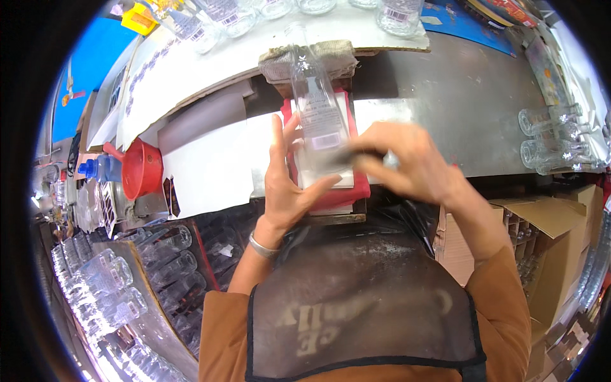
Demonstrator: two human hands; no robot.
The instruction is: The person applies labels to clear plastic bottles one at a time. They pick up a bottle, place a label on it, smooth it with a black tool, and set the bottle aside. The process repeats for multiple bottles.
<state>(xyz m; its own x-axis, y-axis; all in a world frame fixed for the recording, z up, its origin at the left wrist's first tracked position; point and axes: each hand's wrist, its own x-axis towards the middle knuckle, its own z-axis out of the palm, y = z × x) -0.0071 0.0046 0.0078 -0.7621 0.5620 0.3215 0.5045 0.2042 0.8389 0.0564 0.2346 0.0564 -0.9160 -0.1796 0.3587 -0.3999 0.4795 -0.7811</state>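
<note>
A clear glass bottle (pixel 320 105) with printing on its side lies with its neck over a cloth-wrapped rest (pixel 339 58). Beneath its body are a white pad and a red cloth (pixel 360 189). My left hand (pixel 284 181) is beside the bottle's lower left, fingers and thumb spread; any contact is hard to see. My right hand (pixel 407 156), smeared by motion, has its fingers closed around a dark flat tool (pixel 337 158) at the bottle's base end. The tool's kind is too blurred to make out.
Several glass bottles (pixel 273 7) stand along the far white board. A red pan (pixel 141 169) is at the left, above crated bottles (pixel 168 267). More glassware (pixel 552 155) lies on the metal table's right end, with an open cardboard box (pixel 554 235) below.
</note>
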